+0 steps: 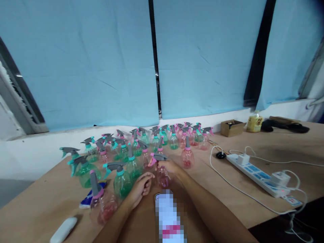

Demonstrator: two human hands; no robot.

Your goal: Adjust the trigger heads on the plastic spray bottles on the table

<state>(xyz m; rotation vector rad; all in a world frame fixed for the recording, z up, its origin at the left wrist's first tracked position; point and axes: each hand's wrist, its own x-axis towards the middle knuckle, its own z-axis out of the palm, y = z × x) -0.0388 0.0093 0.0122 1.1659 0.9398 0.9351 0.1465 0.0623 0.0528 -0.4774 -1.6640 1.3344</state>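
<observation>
My right hand (170,166) is closed over the neck of a pink spray bottle (162,179) with a grey trigger head, which stands upright on the wooden table (227,199). My left hand (140,187) rests on the table just left of that bottle, its fingers curled loosely with nothing visible in them. Several pink and green spray bottles (141,145) stand in a crowd behind and to the left. A green bottle (122,182) stands right beside my left hand. A pink one (101,202) is nearer, at the left.
A white power strip (258,175) with plugged adapters and white cables lies at the right. A small cardboard box (231,128), a yellow drink bottle (254,123) and a dark object sit at the back right. A white oblong thing (63,230) lies front left. Blue blinds cover the windows.
</observation>
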